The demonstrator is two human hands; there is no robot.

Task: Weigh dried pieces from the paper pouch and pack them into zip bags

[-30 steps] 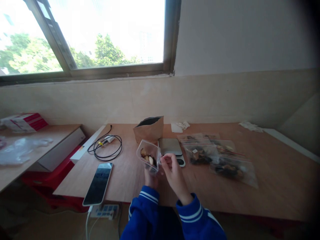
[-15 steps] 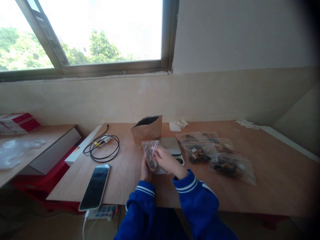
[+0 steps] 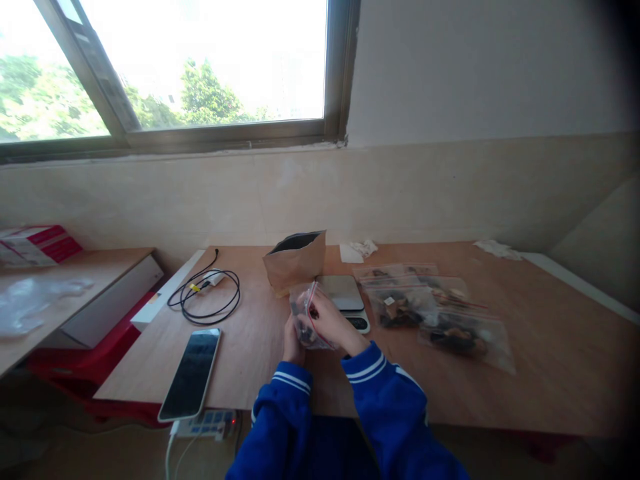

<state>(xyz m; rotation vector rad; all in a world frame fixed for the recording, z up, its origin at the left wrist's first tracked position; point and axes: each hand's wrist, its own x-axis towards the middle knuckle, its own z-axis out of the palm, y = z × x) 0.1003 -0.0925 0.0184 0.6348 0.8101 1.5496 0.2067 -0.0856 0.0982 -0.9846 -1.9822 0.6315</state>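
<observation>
The left hand point(image 3: 293, 341) grips a red-edged clear plastic bag point(image 3: 303, 321) near-left of the flat silver-topped scale point(image 3: 341, 292), seemingly steadying it for the right hand point(image 3: 331, 319) at the bag's mouth, whose hold I cannot tell, with an open brown paper pouch point(image 3: 295, 265) left of the scale.

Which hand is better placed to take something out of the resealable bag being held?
Probably the right hand: its fingers are at the mouth of the clear resealable bag. The left hand seems occupied supporting the bag.
</observation>
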